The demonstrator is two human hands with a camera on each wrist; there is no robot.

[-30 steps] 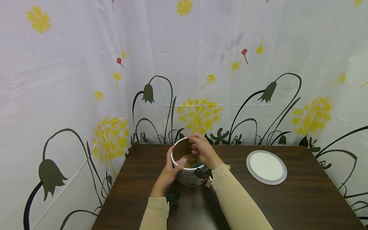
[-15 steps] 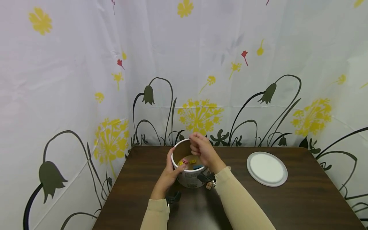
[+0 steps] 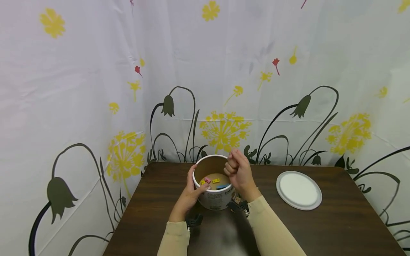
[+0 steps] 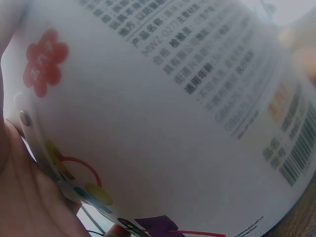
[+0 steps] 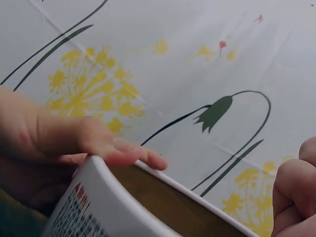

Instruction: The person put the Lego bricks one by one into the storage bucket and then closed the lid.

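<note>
My left hand (image 3: 187, 197) grips the near-left side of a white printed tub (image 3: 214, 202), thumb over the rim and fingers along the outside. Inside lie small toy bricks: a yellow brick (image 3: 216, 180), a pink brick (image 3: 207, 180) and a blue brick (image 3: 222, 186). Curled into a fist, my right hand (image 3: 240, 175) is raised beside the tub's right rim; no object shows between its fingers, though the inside of the fist is hidden. The tub's printed wall (image 4: 163, 138) fills most of the left wrist view. In the right wrist view the fist (image 5: 297, 192) is partly cut off.
A round white lid (image 3: 299, 190) lies to the right on the dark wooden table (image 3: 346, 213). Beside the tub, partly behind my right wrist, sits a small light-brown block (image 3: 237, 200). A flowered curtain (image 3: 221, 71) hangs behind the table.
My right fist has moved from over the tub to the right, beside its rim, uncovering more of the bricks inside. The left hand keeps its grip on the tub.
</note>
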